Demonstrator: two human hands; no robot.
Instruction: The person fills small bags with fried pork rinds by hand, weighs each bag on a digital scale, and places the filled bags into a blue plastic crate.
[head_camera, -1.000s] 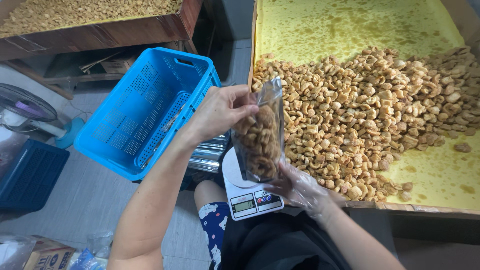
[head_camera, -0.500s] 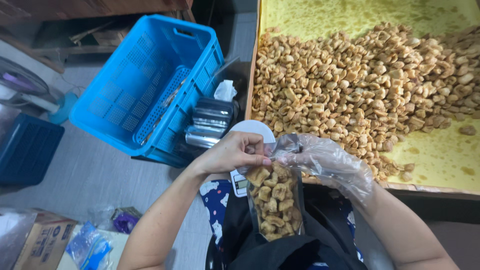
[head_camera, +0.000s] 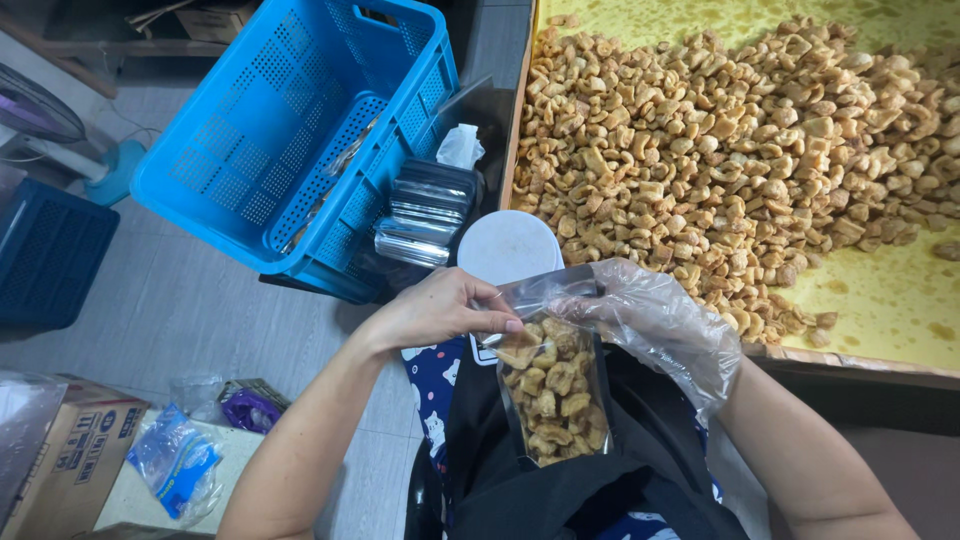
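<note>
A clear plastic bag (head_camera: 553, 392) filled with golden fried snack pieces hangs upright over my lap. My left hand (head_camera: 437, 309), bare, pinches the bag's top edge at its left side. My right hand (head_camera: 655, 318), in a thin clear plastic glove, grips the top edge at its right side. Both hands sit just in front of a white kitchen scale (head_camera: 510, 247). A large heap of the same fried pieces (head_camera: 740, 150) lies on a yellow-lined tray (head_camera: 880, 300) at the upper right.
A blue slotted plastic crate (head_camera: 290, 130) stands at the upper left, with a stack of silvery pouches (head_camera: 425, 215) beside it. A dark blue crate (head_camera: 45, 255) and a fan (head_camera: 40, 105) are at the far left. A cardboard box (head_camera: 70, 450) and small bags (head_camera: 180, 460) lie at the lower left.
The filled bag came off the scale and dropped down toward my lap. Both hands followed and now hold its top edge. The view has tilted lower.
</note>
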